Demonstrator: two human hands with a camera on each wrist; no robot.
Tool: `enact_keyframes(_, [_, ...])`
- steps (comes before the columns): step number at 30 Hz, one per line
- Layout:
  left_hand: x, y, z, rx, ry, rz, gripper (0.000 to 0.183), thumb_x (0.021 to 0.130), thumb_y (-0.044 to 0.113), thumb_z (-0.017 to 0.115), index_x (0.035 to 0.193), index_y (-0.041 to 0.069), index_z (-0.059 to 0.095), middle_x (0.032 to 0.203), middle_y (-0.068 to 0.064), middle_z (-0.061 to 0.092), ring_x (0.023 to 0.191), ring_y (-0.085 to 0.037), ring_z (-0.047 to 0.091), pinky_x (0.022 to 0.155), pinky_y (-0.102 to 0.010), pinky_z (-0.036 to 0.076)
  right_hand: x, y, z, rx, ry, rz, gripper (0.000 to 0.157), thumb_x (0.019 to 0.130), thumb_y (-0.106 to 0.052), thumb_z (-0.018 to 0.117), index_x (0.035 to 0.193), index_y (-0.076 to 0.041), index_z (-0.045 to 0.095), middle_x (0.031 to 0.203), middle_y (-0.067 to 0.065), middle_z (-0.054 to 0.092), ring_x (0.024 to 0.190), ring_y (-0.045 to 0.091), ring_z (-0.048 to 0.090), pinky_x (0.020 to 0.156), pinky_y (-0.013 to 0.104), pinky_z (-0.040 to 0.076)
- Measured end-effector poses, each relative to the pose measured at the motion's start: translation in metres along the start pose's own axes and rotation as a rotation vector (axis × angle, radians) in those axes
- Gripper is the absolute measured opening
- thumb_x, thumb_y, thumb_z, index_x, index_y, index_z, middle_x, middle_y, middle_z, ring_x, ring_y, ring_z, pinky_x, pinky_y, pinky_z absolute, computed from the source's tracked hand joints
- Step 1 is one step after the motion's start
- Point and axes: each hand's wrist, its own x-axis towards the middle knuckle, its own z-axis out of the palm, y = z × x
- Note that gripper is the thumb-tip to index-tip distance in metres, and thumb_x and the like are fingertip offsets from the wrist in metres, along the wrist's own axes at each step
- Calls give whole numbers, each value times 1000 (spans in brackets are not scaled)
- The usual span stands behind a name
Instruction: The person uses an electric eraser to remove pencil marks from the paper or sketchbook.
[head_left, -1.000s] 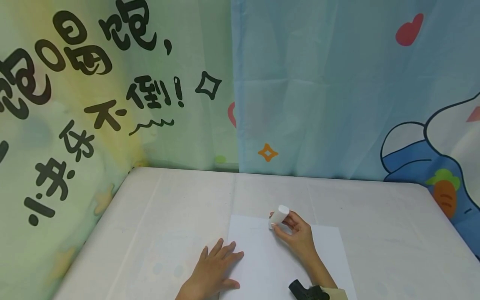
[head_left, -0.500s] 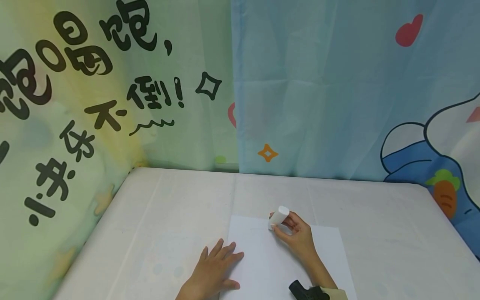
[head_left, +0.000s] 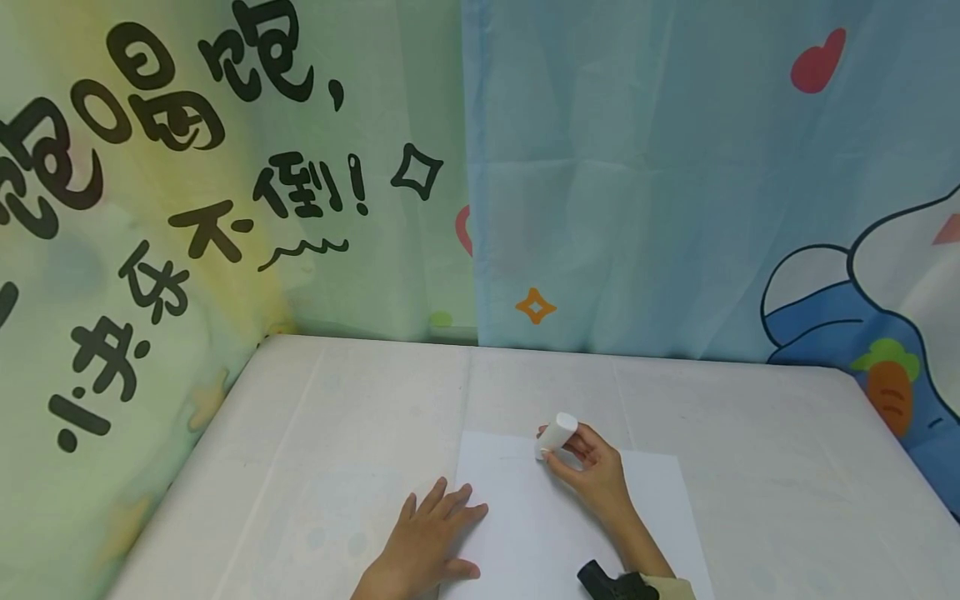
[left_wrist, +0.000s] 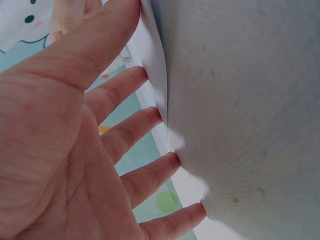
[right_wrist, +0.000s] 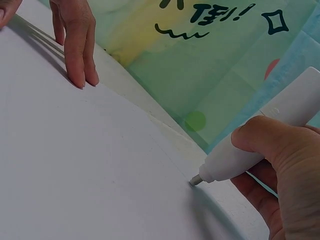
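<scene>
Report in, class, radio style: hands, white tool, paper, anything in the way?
Right hand grips white pen-shaped tool, tip at the paper. Left hand spread across the paper's left edge. No obstruction visible at the tip.

I'm viewing a green curtain with black lettering and a blue curtain hanging beyond a white table.

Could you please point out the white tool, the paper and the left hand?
White tool [right_wrist: 285,102], right wrist view, on its barrel.
Paper [head_left: 525,525], head view, on its bare middle.
Left hand [head_left: 425,537], head view, on its back.
</scene>
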Motion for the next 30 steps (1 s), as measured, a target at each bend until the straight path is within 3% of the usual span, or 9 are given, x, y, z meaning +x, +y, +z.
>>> enact_keyframes(30, [-1,-2,0,-6,3,10,71,76,50,72,138,21,53,147,-6,49,137,-38,40,99,-65,40,0,-1,1,3,-5,-25,44,71,21,73,112,14,58,102,33,66,101,-8,62,87,11,48])
